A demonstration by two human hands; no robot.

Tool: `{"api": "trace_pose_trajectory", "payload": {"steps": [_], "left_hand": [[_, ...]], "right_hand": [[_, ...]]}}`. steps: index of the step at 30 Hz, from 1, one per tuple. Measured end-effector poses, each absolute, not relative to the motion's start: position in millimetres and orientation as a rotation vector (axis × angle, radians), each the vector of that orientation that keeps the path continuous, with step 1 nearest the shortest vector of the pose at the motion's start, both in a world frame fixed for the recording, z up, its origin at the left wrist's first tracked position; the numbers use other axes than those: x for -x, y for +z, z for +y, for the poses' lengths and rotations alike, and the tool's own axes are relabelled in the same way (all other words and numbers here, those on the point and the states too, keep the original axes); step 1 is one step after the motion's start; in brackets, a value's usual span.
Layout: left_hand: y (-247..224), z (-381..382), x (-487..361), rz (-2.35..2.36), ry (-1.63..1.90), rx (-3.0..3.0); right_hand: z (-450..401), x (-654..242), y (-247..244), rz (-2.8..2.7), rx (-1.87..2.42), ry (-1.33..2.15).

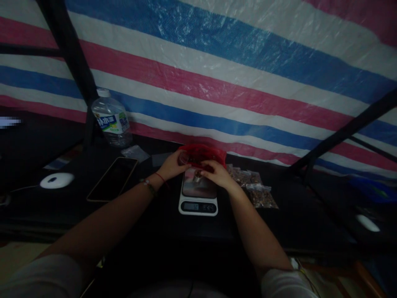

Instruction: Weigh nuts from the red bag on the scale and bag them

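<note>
A white kitchen scale with a lit display stands on the black table in front of me. On its plate is a small cup with brownish bits inside. My right hand reaches in from the right, its thumb against the cup's rim and its fingers bent over the red bag's near edge. An open red plastic bag lies behind the scale, its contents dark and hard to make out. At its left side my left hand curls round a small round clear container.
Right of the scale lie several small clear bags of brownish bits. To the left are a phone, a white mouse-shaped device, a large plastic bottle and a clear bag. Striped sheeting hangs behind dark metal posts.
</note>
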State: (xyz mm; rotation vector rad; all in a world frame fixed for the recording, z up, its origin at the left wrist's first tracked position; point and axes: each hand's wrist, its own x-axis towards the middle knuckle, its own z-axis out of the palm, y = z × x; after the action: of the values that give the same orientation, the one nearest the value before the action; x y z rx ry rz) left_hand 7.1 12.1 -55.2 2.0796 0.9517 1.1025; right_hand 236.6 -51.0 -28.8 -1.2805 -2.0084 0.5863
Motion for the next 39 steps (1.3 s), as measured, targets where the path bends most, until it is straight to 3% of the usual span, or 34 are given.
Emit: {"api": "trace_pose_trajectory", "payload": {"steps": [9,19,33,39], "left_hand": [[-61.2,15.7,-3.7,0.936,1.041,-1.991],[-55.2,9.7,-6.7,0.824,0.960,-2.025],[-60.3,13.8,-7.8,0.864,0.973,-1.963],[-59.2,13.2,-8.5,0.893,0.986,-1.968]], "right_hand": [[-56.6,-231.7,-36.1,-2.125,1.298,0.577],[-35.2,-220.5,-26.4,-1.703,1.188,0.759],[-21.6,-191.0,17.0,-2.237,1.220,0.258],[-20.4,-191.0,22.9,-2.283,1.092,0.296]]}}
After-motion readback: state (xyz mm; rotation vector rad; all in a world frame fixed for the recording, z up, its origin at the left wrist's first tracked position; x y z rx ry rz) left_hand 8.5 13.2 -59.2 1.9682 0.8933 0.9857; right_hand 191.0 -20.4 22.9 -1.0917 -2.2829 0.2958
